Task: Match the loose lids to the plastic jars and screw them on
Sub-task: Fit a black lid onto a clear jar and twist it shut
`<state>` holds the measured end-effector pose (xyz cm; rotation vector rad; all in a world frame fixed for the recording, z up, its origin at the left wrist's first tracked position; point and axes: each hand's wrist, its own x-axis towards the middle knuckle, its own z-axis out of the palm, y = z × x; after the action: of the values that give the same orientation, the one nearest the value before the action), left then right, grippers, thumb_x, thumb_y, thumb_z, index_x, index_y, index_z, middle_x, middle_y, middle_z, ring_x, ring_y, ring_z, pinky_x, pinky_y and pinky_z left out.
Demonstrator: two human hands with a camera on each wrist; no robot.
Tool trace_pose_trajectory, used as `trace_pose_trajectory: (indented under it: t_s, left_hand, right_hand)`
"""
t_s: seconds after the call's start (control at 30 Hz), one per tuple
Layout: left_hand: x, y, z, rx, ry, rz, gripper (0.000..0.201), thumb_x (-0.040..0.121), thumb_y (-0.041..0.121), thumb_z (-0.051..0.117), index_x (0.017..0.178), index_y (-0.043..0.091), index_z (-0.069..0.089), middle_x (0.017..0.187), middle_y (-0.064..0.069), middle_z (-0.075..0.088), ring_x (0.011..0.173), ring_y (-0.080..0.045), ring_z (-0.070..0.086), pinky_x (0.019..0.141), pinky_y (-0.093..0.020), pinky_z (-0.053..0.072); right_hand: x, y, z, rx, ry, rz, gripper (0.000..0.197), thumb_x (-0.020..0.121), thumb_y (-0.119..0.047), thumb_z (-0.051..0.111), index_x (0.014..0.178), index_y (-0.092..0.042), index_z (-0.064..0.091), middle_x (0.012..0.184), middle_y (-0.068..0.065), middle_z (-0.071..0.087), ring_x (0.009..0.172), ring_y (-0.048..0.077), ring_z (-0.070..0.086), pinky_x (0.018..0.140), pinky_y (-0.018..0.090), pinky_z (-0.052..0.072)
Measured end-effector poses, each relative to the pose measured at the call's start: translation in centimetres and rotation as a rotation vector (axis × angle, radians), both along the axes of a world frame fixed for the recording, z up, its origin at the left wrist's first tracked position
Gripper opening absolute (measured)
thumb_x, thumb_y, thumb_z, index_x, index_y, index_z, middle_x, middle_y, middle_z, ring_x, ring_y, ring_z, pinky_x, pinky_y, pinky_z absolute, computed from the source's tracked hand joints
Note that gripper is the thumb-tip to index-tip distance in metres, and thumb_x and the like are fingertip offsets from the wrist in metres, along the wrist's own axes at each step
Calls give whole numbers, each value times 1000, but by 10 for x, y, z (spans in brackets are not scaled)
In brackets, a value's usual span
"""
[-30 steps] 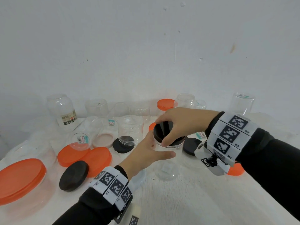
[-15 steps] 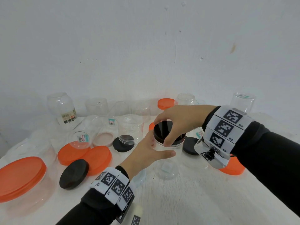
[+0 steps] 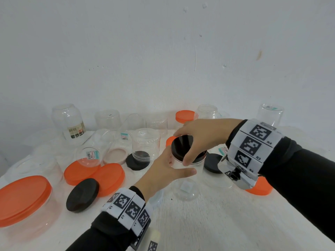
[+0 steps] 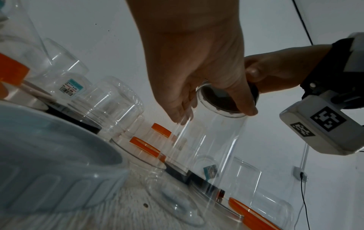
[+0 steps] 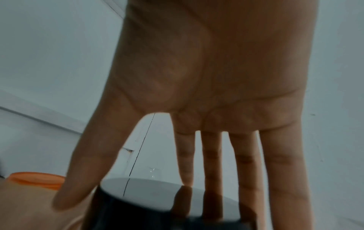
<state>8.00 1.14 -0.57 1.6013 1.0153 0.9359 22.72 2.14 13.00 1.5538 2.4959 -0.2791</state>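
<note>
A tall clear plastic jar (image 3: 186, 185) stands upright on the white table, mid-front. My left hand (image 3: 174, 169) grips its upper wall from the left, thumb across the front. A glossy black lid (image 3: 179, 145) sits on the jar's mouth. My right hand (image 3: 192, 151) comes from the right and grips the lid's rim, thumb in front, fingers behind. In the left wrist view the left hand (image 4: 197, 77) wraps the jar (image 4: 206, 147) just under the lid (image 4: 218, 99). In the right wrist view the right hand's fingers (image 5: 210, 155) reach down round the lid (image 5: 157, 196).
Several open clear jars (image 3: 145, 144) stand or lie along the white wall. Loose orange lids (image 3: 108, 176) and matte black lids (image 3: 82, 194) lie left of the hands. Another black lid (image 3: 212, 163) and an orange lid (image 3: 261, 187) lie under my right wrist. A wide orange-lidded jar (image 3: 23, 198) sits far left.
My right wrist has lifted and swung a little while its fingers stay on the black lid. The left hand and the jar have hardly moved.
</note>
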Motion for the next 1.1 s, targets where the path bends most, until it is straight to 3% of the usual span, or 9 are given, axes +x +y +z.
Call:
trace_pose_trajectory:
  t_s: [0.1,0.17,0.27,0.37,0.43,0.53,0.57,0.73,1.1]
  left_hand:
    - [1,1,-1,2,-13,5,88,64,33,89,137,40,41,134,23,54,129,2,46,110,-28,36]
    - [1,1,-2,4,-3,8,82,66,33,88,132,46,42,132,25,54,127,5,46,103,-22,37]
    - [0,2,-3,0,12,2,77,69,33,87,131,46,42,131,25,55,125,5,48,102,-22,38]
    - [0,2,-2,-6,32,7,75,69,36,87,128,48,42,131,26,54,127,4,45,103,-23,36]
    - [-1,2,-1,-6,39,2,78,69,34,88,130,47,41,131,26,54,127,4,46,103,-22,37]
    - [-1,2,1,8,41,4,87,66,34,88,138,40,40,133,22,55,129,-1,47,110,-31,37]
    - [-1,2,1,9,42,5,89,65,35,88,139,39,39,134,21,54,130,-2,46,112,-32,36]
    - [-1,4,2,-8,59,3,92,63,35,89,140,37,39,135,20,53,131,-3,45,112,-31,34]
    - [-1,3,1,-13,41,0,89,65,32,89,140,39,40,136,21,53,133,-2,43,113,-31,33]
  right_hand:
    - [0,1,0,-7,8,13,58,66,-57,76,115,-37,53,103,-17,46,103,10,48,93,40,49]
    - [0,0,-3,35,10,-3,50,64,-62,74,98,-36,48,95,-16,50,97,12,53,87,39,52]
    - [-1,1,-9,106,24,-39,60,64,-70,69,97,-22,58,93,-7,60,87,14,60,75,34,55]
    - [-2,0,-13,145,16,-55,64,63,-76,65,92,-19,60,90,-2,63,81,15,62,65,27,49]
    - [-1,1,-9,116,-13,-61,68,63,-77,66,98,-18,60,95,-6,62,86,14,60,69,28,49]
    - [0,3,-1,3,-42,-41,86,61,-71,71,134,-32,45,119,-15,49,109,13,53,91,34,49]
    - [0,4,0,-20,-47,-29,90,61,-68,73,139,-36,40,123,-14,47,113,14,53,93,36,50]
    - [-3,6,-1,-22,-59,-13,81,62,-62,75,133,-37,46,117,-11,51,102,19,61,87,37,54]
    - [-1,7,1,-18,-60,20,78,64,-58,75,134,-39,45,120,-15,46,107,16,57,90,39,52]
